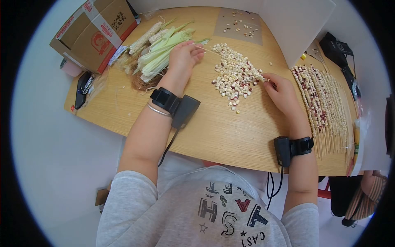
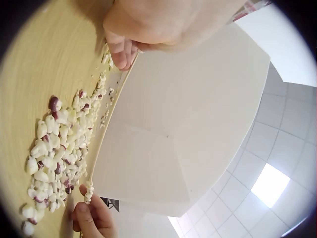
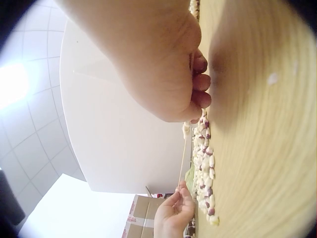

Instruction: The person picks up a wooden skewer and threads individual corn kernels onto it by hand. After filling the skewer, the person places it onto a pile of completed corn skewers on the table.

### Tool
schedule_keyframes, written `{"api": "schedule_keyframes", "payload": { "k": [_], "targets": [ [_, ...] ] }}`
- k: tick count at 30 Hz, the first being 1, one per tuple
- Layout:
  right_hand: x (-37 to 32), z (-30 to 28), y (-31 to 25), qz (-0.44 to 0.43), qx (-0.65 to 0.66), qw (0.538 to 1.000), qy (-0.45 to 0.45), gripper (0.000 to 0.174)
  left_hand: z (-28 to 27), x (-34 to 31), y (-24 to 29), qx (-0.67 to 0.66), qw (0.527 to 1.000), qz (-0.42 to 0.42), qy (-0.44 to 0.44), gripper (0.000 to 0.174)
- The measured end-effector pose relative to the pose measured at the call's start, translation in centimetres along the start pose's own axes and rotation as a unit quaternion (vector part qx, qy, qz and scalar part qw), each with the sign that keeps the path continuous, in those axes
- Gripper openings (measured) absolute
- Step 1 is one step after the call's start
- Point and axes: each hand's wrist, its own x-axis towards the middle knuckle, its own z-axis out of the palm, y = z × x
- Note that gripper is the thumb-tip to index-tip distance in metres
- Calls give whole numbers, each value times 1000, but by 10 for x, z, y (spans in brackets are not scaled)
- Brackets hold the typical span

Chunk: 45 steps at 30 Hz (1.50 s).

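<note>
A thin wooden skewer point(image 1: 224, 55) stretches over a pile of loose white and dark red corn kernels point(image 1: 232, 78) on the wooden table point(image 1: 214, 136). My left hand point(image 1: 185, 55) pinches its bare end. My right hand point(image 1: 277, 88) pinches the other end, where a few kernels point(image 1: 259, 76) are threaded on. In the left wrist view the left fingers point(image 2: 121, 49) are above the kernel pile point(image 2: 57, 153), and the right hand point(image 2: 91, 218) shows at the bottom. In the right wrist view the skewer point(image 3: 182, 161) runs from the right hand point(image 3: 185, 87) to the left hand point(image 3: 176, 210).
Many filled kernel skewers point(image 1: 323, 107) lie in a row at the table's right. Corn husks and stripped cobs point(image 1: 158, 47) lie at the back left beside a cardboard box point(image 1: 94, 33). A grey mat point(image 1: 238, 26) with a few kernels and a white board point(image 1: 294, 24) stand behind.
</note>
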Motion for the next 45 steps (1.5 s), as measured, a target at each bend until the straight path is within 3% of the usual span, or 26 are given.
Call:
{"api": "schedule_keyframes", "payload": {
  "k": [26,34,36,38,45],
  "targets": [
    [-1,-2,-2,-13,-11,1000,0,27,3,-2,0,-13,1000,4,-2,17],
    [0,1,3,-12,-3,1000,10,26,0,1,5,-157,983,-95,-26,11],
    [0,-1,-3,-23,14,1000,15,26,0,1,5,-139,987,-81,-23,10],
    [1,-6,-12,43,13,999,-22,23,-2,3,4,-121,990,-68,-20,10],
    [2,-3,1,5,14,1000,23,16,-13,14,3,-74,997,-2,11,7]
  ]
}}
